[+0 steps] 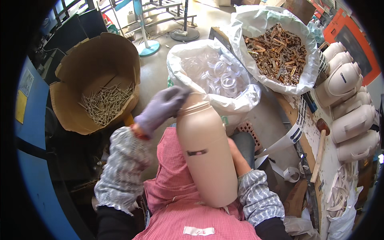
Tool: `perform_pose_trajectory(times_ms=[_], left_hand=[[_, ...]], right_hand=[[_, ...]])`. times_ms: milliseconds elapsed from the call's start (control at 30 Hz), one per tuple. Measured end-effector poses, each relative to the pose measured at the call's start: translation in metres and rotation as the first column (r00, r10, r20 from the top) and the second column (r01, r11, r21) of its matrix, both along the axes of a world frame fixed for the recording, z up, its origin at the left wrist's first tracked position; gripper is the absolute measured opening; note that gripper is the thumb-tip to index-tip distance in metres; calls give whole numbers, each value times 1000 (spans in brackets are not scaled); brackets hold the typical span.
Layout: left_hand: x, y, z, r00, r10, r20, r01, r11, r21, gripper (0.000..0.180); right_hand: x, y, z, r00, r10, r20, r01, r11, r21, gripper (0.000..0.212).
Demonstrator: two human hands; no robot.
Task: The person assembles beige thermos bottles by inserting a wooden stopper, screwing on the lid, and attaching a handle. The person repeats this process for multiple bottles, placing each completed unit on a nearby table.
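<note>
A large beige plastic bottle with a screw-threaded neck and a dark printed mark leans at a tilt across my lap, against the pink checked apron. My left hand, in a grey-purple glove, is closed at the left side of the bottle's neck, fingers bent over the rim. A pale beige edge stands up at the mouth beside those fingertips. My bare right hand reaches round the bottle's right side, and its fingers are hidden behind the body.
Ahead stands a white-lined bag of clear plastic rings. Beyond it is a bag of brown scraps. At left, a cardboard drum holds thin sticks. Beige jugs and a wooden-handled mallet lie on the right bench.
</note>
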State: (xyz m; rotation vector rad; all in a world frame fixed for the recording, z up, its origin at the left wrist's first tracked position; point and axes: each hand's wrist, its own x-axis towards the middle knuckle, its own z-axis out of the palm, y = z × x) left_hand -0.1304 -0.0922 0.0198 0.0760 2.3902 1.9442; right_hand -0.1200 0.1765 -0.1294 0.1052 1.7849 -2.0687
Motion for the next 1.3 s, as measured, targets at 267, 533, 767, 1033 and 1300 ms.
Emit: perform_pose_trajectory(times_ms=[267, 533, 767, 1033, 1300], left_hand=[[128, -63, 125, 790, 221, -573, -418, 877, -238, 54], [181, -65, 119, 692, 50, -720, -610, 575, -546, 31], [176, -78, 140, 785, -277, -555, -349, 542, -764, 30], [151, -116, 143, 586, 222, -779, -714, 597, -367, 41], [128, -118, 146, 353, -435, -828, -915, 22, -402, 35]], right_hand=[[62, -47, 160, 489, 173, -855, -352, 936, -11, 39], [-109, -56, 98, 595, 171, -785, 57, 966, 253, 12], [-206, -45, 53, 578, 347, -738, 335, 724, 603, 16], [-198, -71, 55, 571, 334, -750, 218, 819, 531, 14], [-118, 29, 106, 658, 120, -744, 204, 922, 330, 17]])
